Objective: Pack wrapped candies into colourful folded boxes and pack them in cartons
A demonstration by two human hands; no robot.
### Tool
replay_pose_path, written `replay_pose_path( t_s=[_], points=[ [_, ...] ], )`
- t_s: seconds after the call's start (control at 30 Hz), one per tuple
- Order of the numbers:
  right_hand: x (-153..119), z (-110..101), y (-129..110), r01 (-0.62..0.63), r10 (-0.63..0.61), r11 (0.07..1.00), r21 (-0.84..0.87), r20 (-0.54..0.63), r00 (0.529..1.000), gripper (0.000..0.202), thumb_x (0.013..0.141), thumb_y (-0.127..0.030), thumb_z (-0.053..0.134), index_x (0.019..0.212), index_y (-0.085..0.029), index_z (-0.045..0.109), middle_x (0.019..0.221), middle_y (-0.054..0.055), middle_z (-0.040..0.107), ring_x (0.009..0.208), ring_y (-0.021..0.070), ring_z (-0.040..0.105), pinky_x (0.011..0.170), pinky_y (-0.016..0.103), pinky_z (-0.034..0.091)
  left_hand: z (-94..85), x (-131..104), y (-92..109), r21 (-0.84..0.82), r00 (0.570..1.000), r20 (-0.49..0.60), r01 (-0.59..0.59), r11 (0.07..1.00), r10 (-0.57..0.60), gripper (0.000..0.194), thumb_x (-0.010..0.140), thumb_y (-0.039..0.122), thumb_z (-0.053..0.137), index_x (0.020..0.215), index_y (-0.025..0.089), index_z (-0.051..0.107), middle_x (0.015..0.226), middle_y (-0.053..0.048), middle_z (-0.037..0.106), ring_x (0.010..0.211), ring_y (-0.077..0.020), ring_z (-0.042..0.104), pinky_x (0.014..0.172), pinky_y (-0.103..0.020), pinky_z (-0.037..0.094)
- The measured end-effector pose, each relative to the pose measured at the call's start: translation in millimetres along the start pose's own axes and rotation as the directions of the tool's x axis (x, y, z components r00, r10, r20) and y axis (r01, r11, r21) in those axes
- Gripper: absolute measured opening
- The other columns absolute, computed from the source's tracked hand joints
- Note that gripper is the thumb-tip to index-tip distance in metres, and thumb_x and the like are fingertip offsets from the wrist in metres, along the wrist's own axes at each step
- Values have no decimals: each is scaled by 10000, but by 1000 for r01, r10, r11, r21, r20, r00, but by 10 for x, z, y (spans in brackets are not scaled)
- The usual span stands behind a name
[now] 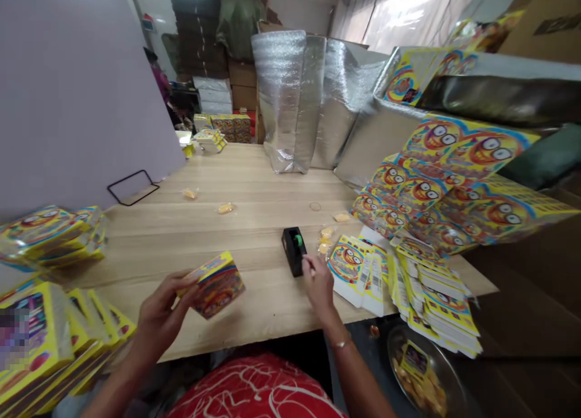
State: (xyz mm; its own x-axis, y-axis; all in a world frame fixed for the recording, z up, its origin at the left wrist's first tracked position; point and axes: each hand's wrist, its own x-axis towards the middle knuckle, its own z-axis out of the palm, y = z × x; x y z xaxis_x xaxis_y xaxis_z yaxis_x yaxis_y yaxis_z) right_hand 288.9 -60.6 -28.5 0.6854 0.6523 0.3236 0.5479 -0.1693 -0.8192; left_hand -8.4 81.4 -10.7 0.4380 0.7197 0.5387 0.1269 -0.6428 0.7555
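Observation:
Held up over the near part of the table is a small yellow printed box, gripped at its left end by my left hand. My right hand is at the near end of a black tape dispenser with a green core. Its thumb and forefinger are pinched together there; any tape between them is too small to see clearly. Just right of the dispenser lie several wrapped yellow pieces. Flat printed cartons lie to the right of my right hand.
Stacked boxes stand at the left, more flat cartons at the right edge. A bowl with wrapped pieces sits lower right. A black wire frame and silver foil bags stand farther back. A rubber band lies mid-table.

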Motion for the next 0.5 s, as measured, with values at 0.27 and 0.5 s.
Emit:
replay_pose_path(
  t_s=[0.27,0.5],
  points=[
    [418,41,550,-270,266,960,70,70,962,285,686,-428,621,576,-165,632,509,-7,548,533,146,504,545,251,371,95,-29,-215,92,975,140,-188,978,174,157,873,185,566,1012,228,624,1052,-50,655,931,-170,665,748,-240,557],
    [28,67,723,-305,303,916,259,48,952,368,740,-523,565,706,-159,613,644,-5,574,617,146,514,592,251,417,145,-54,-149,137,988,93,-138,981,126,115,857,236,610,969,214,625,1042,-55,659,915,-179,668,726,-252,561]
  ],
)
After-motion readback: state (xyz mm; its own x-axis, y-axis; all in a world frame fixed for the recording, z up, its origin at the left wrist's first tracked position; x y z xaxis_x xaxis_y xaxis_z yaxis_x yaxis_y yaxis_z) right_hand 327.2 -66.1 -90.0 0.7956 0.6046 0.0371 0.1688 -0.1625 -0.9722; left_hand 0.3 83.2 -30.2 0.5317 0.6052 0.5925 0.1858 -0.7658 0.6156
